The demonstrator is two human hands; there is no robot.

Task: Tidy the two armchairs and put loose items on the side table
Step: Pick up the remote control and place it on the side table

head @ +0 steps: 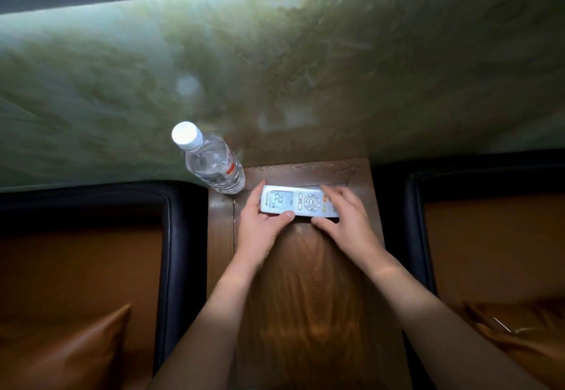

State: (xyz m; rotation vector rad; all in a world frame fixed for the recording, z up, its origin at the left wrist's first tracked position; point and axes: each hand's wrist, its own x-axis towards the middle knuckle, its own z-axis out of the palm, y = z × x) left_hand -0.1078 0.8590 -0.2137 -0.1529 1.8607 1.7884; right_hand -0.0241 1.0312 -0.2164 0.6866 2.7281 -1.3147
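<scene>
A white air-conditioner remote [295, 200] with a lit "22" display lies crosswise at the far end of the wooden side table [305, 282]. My left hand [260, 224] grips its left end, thumb on the near edge. My right hand [345, 218] holds its right end, fingers over the buttons. A clear water bottle [214, 163] with a white cap stands at the table's far left corner, just left of the remote. The left armchair [91, 267] and the right armchair [489, 252] have brown seats and dark frames.
A brown cushion [70, 356] sits on the left armchair's seat near the front. Another brown cushion [526, 325] with a zip lies on the right armchair. A green mottled wall [275, 68] rises directly behind the table and chairs.
</scene>
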